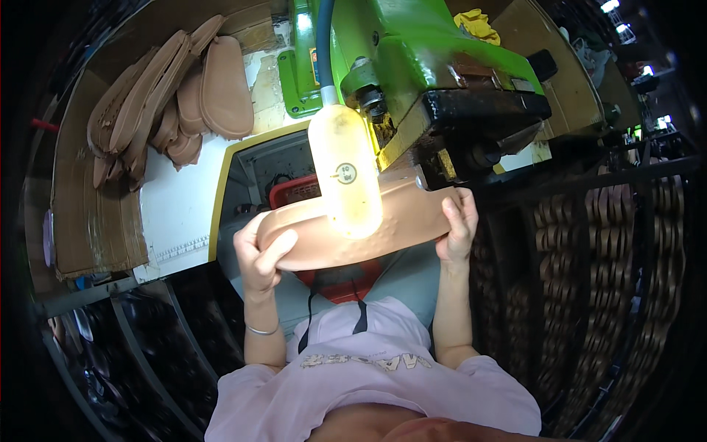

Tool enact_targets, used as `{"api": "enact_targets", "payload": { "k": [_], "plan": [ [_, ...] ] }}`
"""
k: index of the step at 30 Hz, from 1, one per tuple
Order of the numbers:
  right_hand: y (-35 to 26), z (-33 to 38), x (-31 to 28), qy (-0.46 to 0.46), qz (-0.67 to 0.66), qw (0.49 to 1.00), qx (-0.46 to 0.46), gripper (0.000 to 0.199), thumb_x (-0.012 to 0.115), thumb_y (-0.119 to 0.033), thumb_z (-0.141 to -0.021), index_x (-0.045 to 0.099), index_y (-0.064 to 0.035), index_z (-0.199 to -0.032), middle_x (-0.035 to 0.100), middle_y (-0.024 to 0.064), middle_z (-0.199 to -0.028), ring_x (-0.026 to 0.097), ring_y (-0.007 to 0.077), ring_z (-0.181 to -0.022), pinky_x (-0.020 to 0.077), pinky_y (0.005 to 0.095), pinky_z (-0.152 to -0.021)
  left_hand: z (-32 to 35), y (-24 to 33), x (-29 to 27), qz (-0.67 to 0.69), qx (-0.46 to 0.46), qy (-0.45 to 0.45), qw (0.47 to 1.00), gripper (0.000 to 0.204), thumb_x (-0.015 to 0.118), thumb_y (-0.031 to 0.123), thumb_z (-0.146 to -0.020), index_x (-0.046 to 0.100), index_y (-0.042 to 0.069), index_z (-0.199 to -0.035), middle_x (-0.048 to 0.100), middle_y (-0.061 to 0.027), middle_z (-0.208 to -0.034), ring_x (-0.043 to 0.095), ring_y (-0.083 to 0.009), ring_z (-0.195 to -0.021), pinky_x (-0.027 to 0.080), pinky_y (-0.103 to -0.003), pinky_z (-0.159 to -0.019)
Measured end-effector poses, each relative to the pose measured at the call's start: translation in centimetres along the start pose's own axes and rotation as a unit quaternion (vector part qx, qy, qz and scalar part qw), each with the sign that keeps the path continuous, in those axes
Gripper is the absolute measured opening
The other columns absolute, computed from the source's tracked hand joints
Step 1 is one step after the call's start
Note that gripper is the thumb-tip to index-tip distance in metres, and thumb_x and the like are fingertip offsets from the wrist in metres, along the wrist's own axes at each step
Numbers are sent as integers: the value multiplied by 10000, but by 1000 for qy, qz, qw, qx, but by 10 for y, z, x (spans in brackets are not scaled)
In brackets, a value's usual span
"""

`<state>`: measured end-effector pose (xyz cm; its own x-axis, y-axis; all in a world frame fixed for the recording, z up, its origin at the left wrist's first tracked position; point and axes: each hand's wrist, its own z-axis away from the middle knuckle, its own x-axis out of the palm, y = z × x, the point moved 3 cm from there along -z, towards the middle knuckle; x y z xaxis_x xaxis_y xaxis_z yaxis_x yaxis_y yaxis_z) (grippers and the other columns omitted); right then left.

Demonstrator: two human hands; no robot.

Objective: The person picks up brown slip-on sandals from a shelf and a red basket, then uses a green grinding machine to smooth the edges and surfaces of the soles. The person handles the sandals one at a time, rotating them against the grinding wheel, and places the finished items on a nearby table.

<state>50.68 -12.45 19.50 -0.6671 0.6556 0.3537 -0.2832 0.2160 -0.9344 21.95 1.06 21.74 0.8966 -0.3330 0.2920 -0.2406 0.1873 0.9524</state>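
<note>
I hold a tan shoe sole [401, 234] with a bumpy patch on its surface, lengthwise across in front of me. My left hand [263, 254] is closed on its left end, thumb on the face toward me. At the other end my right hand [458, 227] grips the sole between thumb and fingers. Its far edge lies at the black working head [471, 121] of a green machine [423, 51]; whether they touch, I cannot tell. A glowing lamp [345, 147] covers part of the sole's middle.
More tan soles [227, 88] lie piled at the far left beside a cardboard box wall [99, 228]. Below the lamp is a yellow-edged opening in the white table [173, 214] with a red basket [294, 191]. Racks of soles [560, 280] stand on the right. A yellow cloth [477, 26] lies behind the machine.
</note>
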Motion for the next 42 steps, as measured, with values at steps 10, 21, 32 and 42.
{"api": "enact_targets", "payload": {
  "k": [10, 21, 32, 42],
  "plan": [
    [8, 8, 53, -96, 1, 995, 12, 243, 649, -31, -815, 505, -1, -1009, 621, 83, -958, 586, 100, -818, 481, 225, -704, 47, -29, -62, 46, -49, 70, 995, 386, 710, 154, -742, 584, -71, -1029, 630, -88, -925, 582, -127, -844, 440, -238, -784],
    [-28, -4, 115, -174, 68, 982, -3, 277, 716, 8, -740, 565, 75, -961, 657, 108, -902, 629, 132, -799, 501, 240, -739, 27, -35, 3, -70, -47, -181, 980, 379, 735, 68, -756, 587, -61, -1080, 653, -82, -996, 589, -111, -901, 472, -261, -815],
    [83, 117, 31, -149, 132, 968, 151, 511, 769, -88, -724, 531, 53, -1153, 610, 124, -1101, 591, 206, -999, 476, 312, -876, -33, -31, 102, -141, 92, -175, 970, 249, 699, 118, -829, 657, -16, -1035, 666, -46, -870, 597, -105, -791, 475, -239, -713],
    [90, 152, -8, -188, 102, 916, 339, 580, 761, -90, -755, 471, 94, -1224, 588, 131, -1163, 563, 181, -1071, 446, 312, -941, -5, -55, 68, -54, 65, -3, 996, 174, 619, -66, -745, 645, -80, -916, 681, -95, -795, 620, -100, -695, 492, -239, -654]
  ]
}}
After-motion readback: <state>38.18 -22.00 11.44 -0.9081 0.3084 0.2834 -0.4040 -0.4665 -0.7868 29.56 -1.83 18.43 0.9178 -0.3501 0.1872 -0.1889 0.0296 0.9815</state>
